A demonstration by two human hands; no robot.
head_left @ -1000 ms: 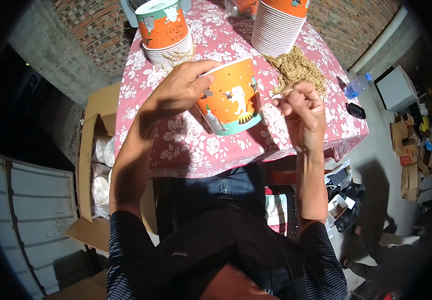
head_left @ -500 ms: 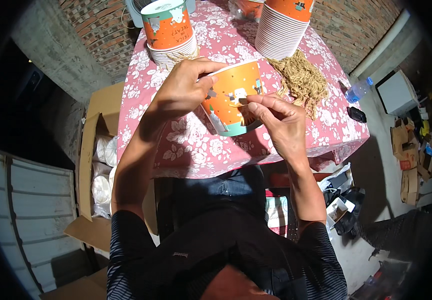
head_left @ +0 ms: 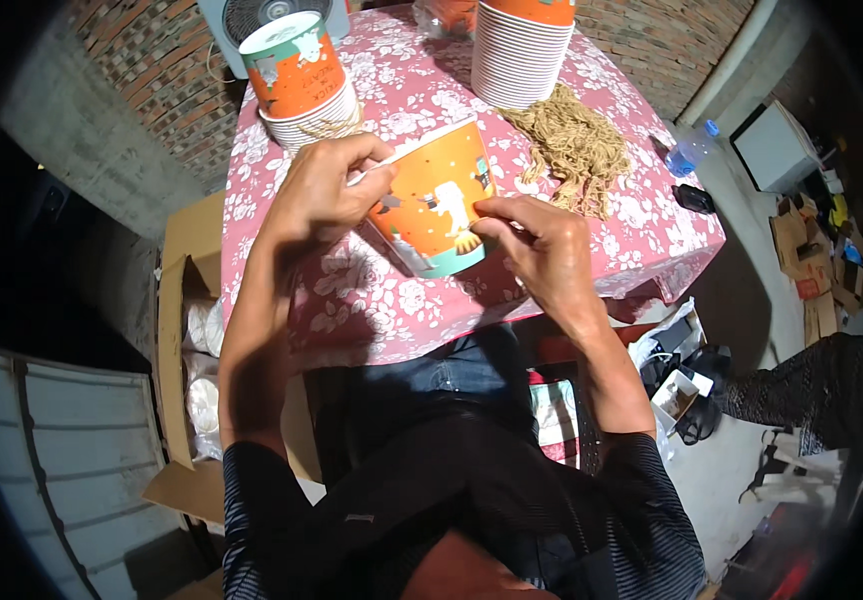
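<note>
An orange paper bucket [head_left: 422,200], with a green base band and white cartoon figures, is tilted above the near part of the table. My left hand [head_left: 324,188] grips it by the rim at its upper left, thumb on the outside. Against the bucket's right side, my right hand [head_left: 544,245] is closed in a pinch of thumb and forefinger. Whatever is between those fingertips is too small to make out. A loose heap of tan cord [head_left: 577,145] lies on the table beyond my right hand.
The table wears a pink floral cloth [head_left: 422,300]. Two stacks of similar buckets, a left stack [head_left: 297,75] and a right stack [head_left: 519,60], stand toward the back near a fan [head_left: 277,12]. A plastic bottle [head_left: 690,150] and black object [head_left: 693,198] are at right; an opened carton [head_left: 180,330] is at left.
The view has shifted slightly. My right fingers have moved off the bucket's front picture to its right side, uncovering the white figure. My left hand keeps its hold on the rim.
</note>
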